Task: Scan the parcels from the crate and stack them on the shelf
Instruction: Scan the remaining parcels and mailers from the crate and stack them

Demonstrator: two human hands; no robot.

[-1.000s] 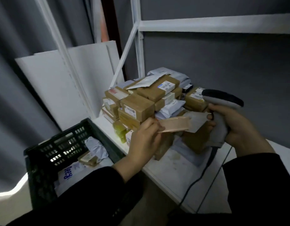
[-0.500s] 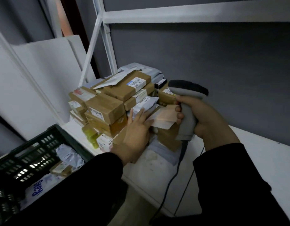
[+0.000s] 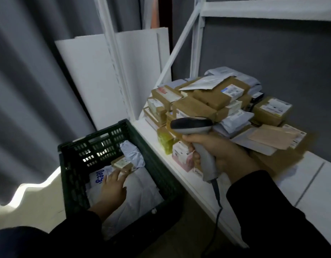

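Note:
A dark green crate [image 3: 71, 161] stands on the floor to the left of the white shelf [image 3: 309, 183]. Inside it lie white mailer bags [image 3: 142, 189] and a small brown box [image 3: 121, 162]. My left hand [image 3: 112, 189] is down in the crate, fingers stretched out, fingertips at the small brown box. My right hand [image 3: 222, 155] grips a grey barcode scanner [image 3: 196, 127] above the shelf's front edge. A pile of brown boxes and mailers [image 3: 213, 101] sits on the shelf, with a thin tan parcel [image 3: 272, 136] lying on its right side.
White boards [image 3: 97, 77] lean behind the shelf's white upright [image 3: 116, 58]. A grey curtain hangs at left. The scanner's cable [image 3: 216, 202] drops past the shelf's front edge. An upper shelf beam [image 3: 272, 8] runs overhead.
My left hand left the thin tan parcel on the pile and moved down into the crate. The view swung left; my right hand still holds the scanner.

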